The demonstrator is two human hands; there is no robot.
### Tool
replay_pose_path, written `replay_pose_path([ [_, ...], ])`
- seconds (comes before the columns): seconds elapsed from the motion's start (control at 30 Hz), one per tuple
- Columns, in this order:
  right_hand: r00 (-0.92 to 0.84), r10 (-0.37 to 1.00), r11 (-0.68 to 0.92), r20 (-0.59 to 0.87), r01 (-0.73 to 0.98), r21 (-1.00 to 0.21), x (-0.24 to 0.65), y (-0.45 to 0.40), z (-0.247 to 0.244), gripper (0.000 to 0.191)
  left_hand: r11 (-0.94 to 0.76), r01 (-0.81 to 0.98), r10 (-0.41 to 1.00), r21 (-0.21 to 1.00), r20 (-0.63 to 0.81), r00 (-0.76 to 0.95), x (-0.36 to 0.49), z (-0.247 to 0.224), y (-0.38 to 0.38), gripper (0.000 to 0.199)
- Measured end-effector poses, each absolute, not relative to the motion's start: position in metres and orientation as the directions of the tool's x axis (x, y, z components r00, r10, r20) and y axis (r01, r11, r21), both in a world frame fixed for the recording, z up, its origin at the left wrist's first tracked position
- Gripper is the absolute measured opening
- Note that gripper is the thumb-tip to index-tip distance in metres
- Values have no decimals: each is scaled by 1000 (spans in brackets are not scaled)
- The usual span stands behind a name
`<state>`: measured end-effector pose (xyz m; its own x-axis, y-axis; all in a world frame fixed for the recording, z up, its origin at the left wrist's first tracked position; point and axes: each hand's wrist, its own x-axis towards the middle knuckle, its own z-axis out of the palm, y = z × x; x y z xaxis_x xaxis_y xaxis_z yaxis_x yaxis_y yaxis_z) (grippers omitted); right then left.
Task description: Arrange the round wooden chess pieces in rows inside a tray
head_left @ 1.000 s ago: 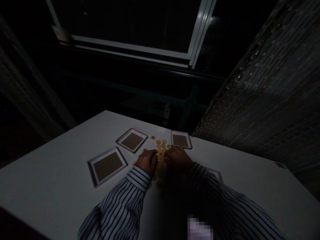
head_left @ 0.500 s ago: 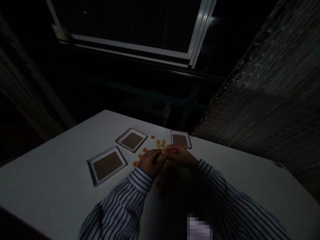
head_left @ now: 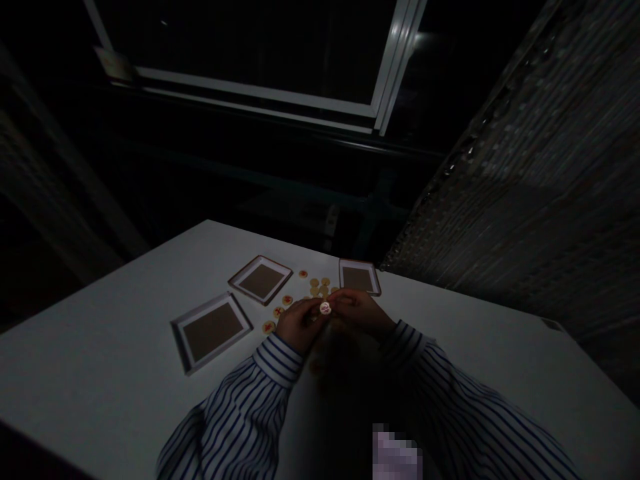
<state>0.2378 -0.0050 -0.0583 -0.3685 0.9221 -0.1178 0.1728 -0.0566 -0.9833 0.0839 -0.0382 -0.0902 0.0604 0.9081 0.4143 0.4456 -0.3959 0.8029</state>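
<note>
My left hand (head_left: 299, 325) and my right hand (head_left: 364, 311) meet above the white table, each closed at the fingertips on the edge of one round Chinese chess piece (head_left: 325, 308). Its marked face is turned toward me and catches the light. Just left of my left hand, a few round pieces with red characters (head_left: 278, 312) lie in a slanting row. Beyond my fingers sits a cluster of plain-looking pale pieces (head_left: 315, 291). In the dark shadow beneath my wrists, more pieces (head_left: 317, 367) show only dimly.
Three shallow rectangular trays stand on the table: a near left tray (head_left: 181, 343), a far left tray (head_left: 240, 289) and a right tray (head_left: 341, 275). Behind the table are a window frame (head_left: 250, 89) and, at right, a hanging beaded curtain (head_left: 525, 187).
The piece between my fingertips has turned so that its face shows bright and round; before, it was tilted and less distinct. Both hands stay nearly in place.
</note>
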Motion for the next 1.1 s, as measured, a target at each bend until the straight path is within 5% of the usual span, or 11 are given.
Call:
replay_pose_path([
  [0.13, -393, 917, -4, -70, 166, -986, 240, -7, -61, 27, -208, 126, 978, 970, 206, 28, 87, -89, -37, 32],
  [0.33, -521, 844, 384, 128, 421, -822, 244, -16, -49, 28, -45, -128, 999, 991, 46, 2, 89, -94, -34, 34],
  [0.57, -563, 810, 547, 165, 625, -557, 249, -17, -41, 26, -62, -21, 997, 998, 61, -47, 89, -97, -34, 30],
  [0.87, -349, 932, 359, 95, 860, -364, 289, 3, -55, 27, -117, 321, 978, 940, 165, -128, 77, -103, -26, 31],
  [1.1, -273, 962, 269, -2, 948, -168, 297, 2, -66, 29, -119, 395, 967, 911, 197, -161, 75, -107, -26, 32],
])
